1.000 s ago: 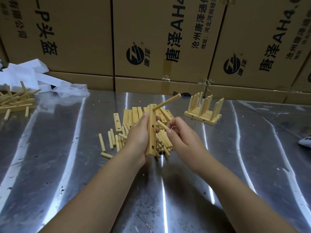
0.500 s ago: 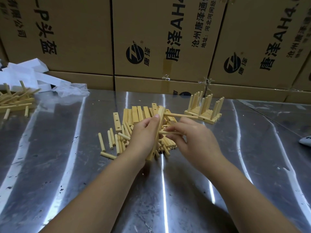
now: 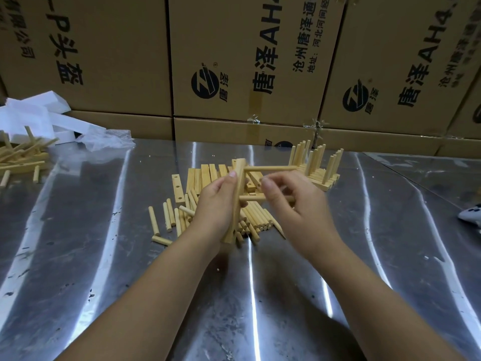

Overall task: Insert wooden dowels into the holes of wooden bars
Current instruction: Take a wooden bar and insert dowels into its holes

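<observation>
The right hand (image 3: 299, 204) has come in from 1 second ago and the second dowel (image 3: 253, 198) is now sitting in the bar's (image 3: 238, 201) middle hole, level below the top dowel (image 3: 270, 168), which is sticking out to the right. The left hand (image 3: 217, 204) is clamping the bar upright above the loose pile of dowels and bars (image 3: 197, 201) on the metal table (image 3: 104, 256). The right fingers are closing around that second dowel's free end. Finished bars (image 3: 316, 168) are standing just behind the right hand; there is bare steel in front, with both forearms crossing it, and cartons (image 3: 234, 61) walling the far edge.
</observation>
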